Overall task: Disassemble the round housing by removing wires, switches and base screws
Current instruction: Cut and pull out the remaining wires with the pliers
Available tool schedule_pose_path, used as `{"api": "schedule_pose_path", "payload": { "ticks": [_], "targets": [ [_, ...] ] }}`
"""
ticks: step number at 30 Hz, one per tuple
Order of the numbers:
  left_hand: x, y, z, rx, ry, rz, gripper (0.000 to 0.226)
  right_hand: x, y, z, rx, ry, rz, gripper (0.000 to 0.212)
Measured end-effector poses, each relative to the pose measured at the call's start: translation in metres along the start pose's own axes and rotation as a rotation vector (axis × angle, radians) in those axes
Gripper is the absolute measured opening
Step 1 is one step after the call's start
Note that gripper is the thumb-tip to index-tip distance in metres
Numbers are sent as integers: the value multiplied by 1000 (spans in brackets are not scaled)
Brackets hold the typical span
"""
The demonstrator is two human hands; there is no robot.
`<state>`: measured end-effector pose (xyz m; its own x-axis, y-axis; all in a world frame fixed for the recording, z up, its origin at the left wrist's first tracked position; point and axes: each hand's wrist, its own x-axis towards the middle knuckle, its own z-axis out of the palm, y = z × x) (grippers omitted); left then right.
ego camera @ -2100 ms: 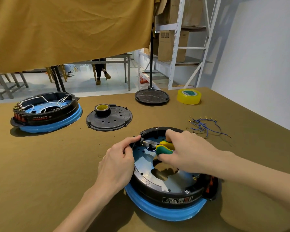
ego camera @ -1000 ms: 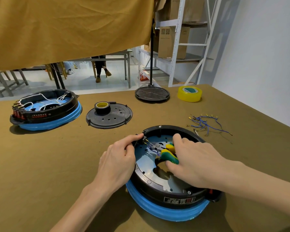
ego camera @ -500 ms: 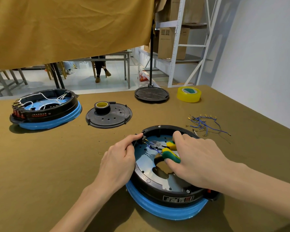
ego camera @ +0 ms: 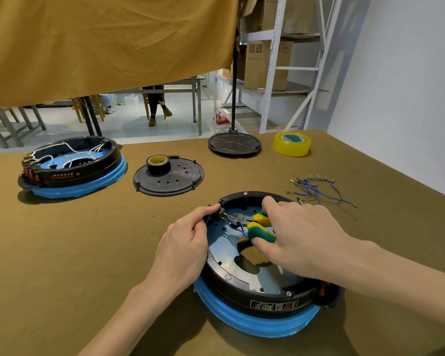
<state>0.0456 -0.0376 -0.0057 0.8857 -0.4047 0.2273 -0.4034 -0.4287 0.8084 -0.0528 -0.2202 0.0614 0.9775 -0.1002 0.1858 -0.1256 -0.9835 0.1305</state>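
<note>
I see the olive-covered table [ego camera: 62,253] with the round housing [ego camera: 254,286], black on a blue ring, lying close in front at centre right. A second housing [ego camera: 72,168] sits far left, a black cover plate [ego camera: 170,179] carrying a roll of black tape [ego camera: 158,163] lies between them, and yellow tape [ego camera: 292,144] stands at the back. My left hand [ego camera: 183,249] grips the housing's left rim, fingers curled, forefinger tip on a black switch [ego camera: 220,213]. My right hand [ego camera: 298,238] is closed round the yellow-green pliers [ego camera: 257,226], whose nose meets a blue wire [ego camera: 238,228] inside. Loose blue wires [ego camera: 316,188] lie just right.
</note>
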Motion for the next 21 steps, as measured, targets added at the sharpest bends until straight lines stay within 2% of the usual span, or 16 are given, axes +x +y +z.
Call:
{"api": "schedule_pose_path", "payload": {
  "ticks": [6, 11, 15, 16, 19, 21],
  "targets": [
    [0, 1, 0, 19, 4, -4, 44, 0, 3, 0, 7, 1, -28, 45],
    [2, 3, -1, 109, 40, -31, 44, 5, 10, -6, 101, -110, 4, 44],
    [2, 4, -2, 168, 41, -26, 45, -2, 4, 3, -114, 44, -90, 46],
    [3, 4, -2, 176, 40, -25, 45, 0, 4, 3, -121, 37, -93, 46],
    [3, 4, -3, 195, 41, -29, 45, 9, 15, -9, 188, -198, 41, 43],
    [4, 4, -2, 199, 41, -33, 45, 9, 15, -11, 212, -210, 42, 43]
  ]
}}
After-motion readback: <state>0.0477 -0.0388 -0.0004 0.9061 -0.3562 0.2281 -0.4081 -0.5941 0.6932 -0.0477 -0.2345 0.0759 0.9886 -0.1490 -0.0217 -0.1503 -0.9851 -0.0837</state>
